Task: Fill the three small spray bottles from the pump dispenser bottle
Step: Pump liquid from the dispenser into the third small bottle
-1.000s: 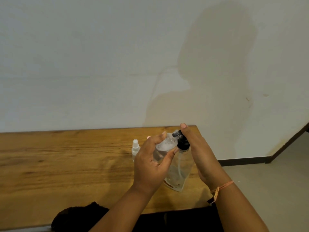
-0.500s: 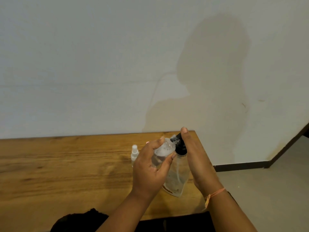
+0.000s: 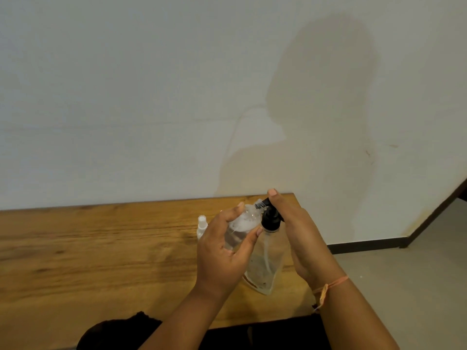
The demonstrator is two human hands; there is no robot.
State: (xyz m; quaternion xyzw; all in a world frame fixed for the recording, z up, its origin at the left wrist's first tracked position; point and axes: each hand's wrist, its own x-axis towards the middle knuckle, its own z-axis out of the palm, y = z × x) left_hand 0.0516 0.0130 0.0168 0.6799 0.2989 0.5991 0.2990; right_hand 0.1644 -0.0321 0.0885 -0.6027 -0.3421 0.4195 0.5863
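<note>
Nearest me: dark cloth (image 3: 113, 334) at the bottom edge, below the near rim of the wooden tabletop (image 3: 88, 261).

Next, my two forearms, the right one wearing an orange thread wristband (image 3: 328, 286).

Left hand (image 3: 222, 251): closed around a small clear spray bottle (image 3: 240, 228), thumb and fingers wrapped on its body, the bottle held tilted with its open neck toward the pump nozzle. Liquid shows inside it.

Right hand (image 3: 300, 238): curled against the right side of the pump dispenser bottle (image 3: 265, 263), its forefinger laid on top of the black pump head (image 3: 270, 218). I cannot tell how firmly it grips.

The pump dispenser bottle is clear, stands on the tabletop toward the right end, leaning slightly, between the two hands.

Farther, just left of my left hand: a second small spray bottle (image 3: 201, 227), white cap on, upright on the tabletop, partly hidden by the hand.

Farthest: a pale wall (image 3: 151, 97) carrying my shadow (image 3: 323, 97); grey floor (image 3: 417, 274) at right with a dark skirting strip.
</note>
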